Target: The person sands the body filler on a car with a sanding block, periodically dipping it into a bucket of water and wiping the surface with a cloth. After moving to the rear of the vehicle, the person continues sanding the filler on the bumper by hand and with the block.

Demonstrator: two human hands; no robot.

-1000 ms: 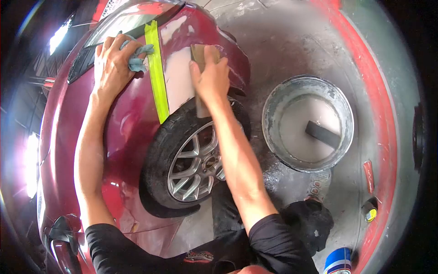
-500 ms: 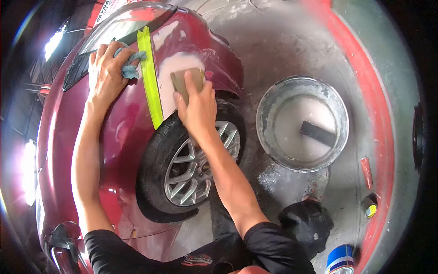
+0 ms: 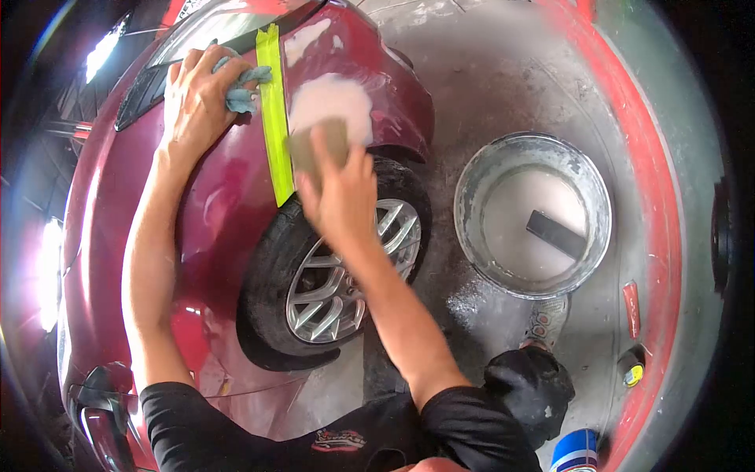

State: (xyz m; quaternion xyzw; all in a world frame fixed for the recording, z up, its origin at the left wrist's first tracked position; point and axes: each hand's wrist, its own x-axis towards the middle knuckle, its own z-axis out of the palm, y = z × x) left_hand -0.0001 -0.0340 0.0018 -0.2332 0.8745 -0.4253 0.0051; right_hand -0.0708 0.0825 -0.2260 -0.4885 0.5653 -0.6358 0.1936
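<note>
My right hand [image 3: 344,197] is closed around a tan sanding block [image 3: 318,145], pressing it flat on the car's rear panel above the wheel. Just beyond the block a pale filler patch [image 3: 334,98] shows in the dark red paint. A bluish-green cloth [image 3: 245,88] is bunched in my left hand [image 3: 200,98], which rests on the panel below the window. Between my hands a strip of bright yellow-green tape [image 3: 273,118] runs down to the wheel arch. Motion slightly blurs the block and my right hand.
The wheel [image 3: 346,267] sits under my right forearm. On the floor to the right stands a metal tub [image 3: 464,212] of cloudy water, with a dark block [image 3: 556,234] in it. A red tool [image 3: 631,311], a tape measure [image 3: 631,368] and a blue can [image 3: 576,452] lie farther right.
My right hand has moved the sanding block down toward the wheel arch, uncovering more of the filler patch. My left hand stays on the panel with the cloth. The view has shifted slightly.
</note>
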